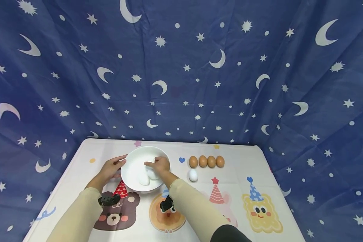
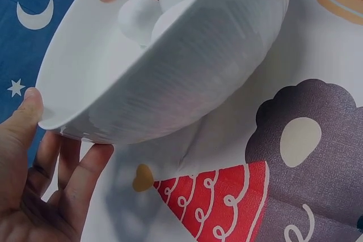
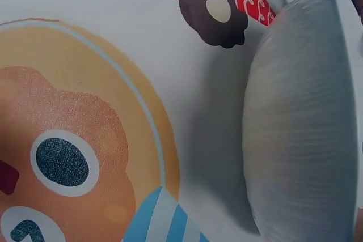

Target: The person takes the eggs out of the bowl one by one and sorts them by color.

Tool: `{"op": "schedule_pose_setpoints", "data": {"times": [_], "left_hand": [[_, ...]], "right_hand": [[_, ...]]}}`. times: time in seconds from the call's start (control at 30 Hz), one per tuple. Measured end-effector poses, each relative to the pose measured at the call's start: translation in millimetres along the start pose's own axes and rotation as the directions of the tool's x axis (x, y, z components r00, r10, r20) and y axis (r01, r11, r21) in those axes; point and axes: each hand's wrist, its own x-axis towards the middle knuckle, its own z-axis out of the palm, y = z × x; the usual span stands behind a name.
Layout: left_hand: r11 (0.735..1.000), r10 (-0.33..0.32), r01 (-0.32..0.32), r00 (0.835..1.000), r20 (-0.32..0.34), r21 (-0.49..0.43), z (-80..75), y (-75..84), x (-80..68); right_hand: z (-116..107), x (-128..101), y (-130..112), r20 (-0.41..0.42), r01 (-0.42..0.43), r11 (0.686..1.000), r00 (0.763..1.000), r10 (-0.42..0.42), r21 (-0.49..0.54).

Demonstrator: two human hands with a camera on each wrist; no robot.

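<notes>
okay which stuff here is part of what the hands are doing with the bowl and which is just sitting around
In use: white bowl, steadied at its rim by the left hand; white eggs inside it, under the right hand.

Lying about: four brown eggs in a row, one white egg on the cartoon tablecloth.

Beige long sleeves, blk wrist cams, bare hands point(image 1: 133, 168).
</notes>
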Motion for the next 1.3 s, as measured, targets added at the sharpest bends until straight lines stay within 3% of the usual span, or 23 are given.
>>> {"op": "schedule_pose_setpoints", "data": {"times": [0.23,0.67,1.1,1.3], "left_hand": [[1.000,-0.004,0.004,1.000,-0.009,0.005,1.0,3.0,-2.0],[1.000,0.002,-0.002,1.000,0.001,-0.020,-0.1,3.6,-0.3],[1.000,-0.004,0.004,1.000,-0.005,-0.011,-0.8,0.8,0.9],[1.000,-0.009,0.009,1.000,-0.006,-0.010,-0.4,2.4,-0.3]], "right_hand": [[7,-1,-1,-0.036,-0.046,0.999,0.998,0.045,-0.026],[10,-3,-4,-0.082,-0.042,0.997,0.996,0.036,-0.062],[12,2,0,-0.045,-0.017,0.999,0.999,0.015,-0.047],[13,6,2,0.007,-0.051,0.999,0.999,0.051,-0.006]]}}
